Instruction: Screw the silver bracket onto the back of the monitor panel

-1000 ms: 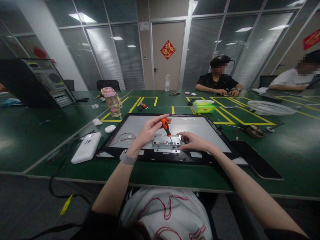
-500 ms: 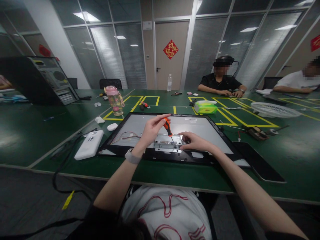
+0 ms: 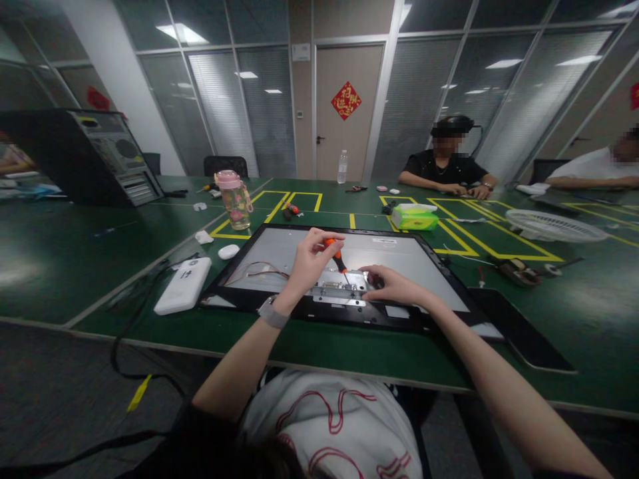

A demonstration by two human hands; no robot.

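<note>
My left hand [image 3: 309,261] is closed round the handle of an orange and black screwdriver [image 3: 338,254], held tilted with its shaft pointing down. The tip meets a metal bracket [image 3: 327,286] with connectors, though the exact spot under it is too small to make out. At the bracket's right end, the thumb and fingers of my right hand [image 3: 393,286] grip its edge. Under both hands lies a flat display panel [image 3: 284,243] with a grey metal back and black frame. Thin wires [image 3: 259,267] run over its left part.
Left of the panel are a white power bank [image 3: 182,286], a white case [image 3: 228,251] and a pink-lided bottle [image 3: 233,199]. To the right lie a dark flat slab [image 3: 519,329] and a white fan grille [image 3: 556,226]. A green tissue pack [image 3: 414,217] sits behind; a co-worker [image 3: 446,166] sits opposite.
The fingers of my left hand have curled in more round the screwdriver's handle. My right hand stays at the bracket. The whole view has shifted slightly.
</note>
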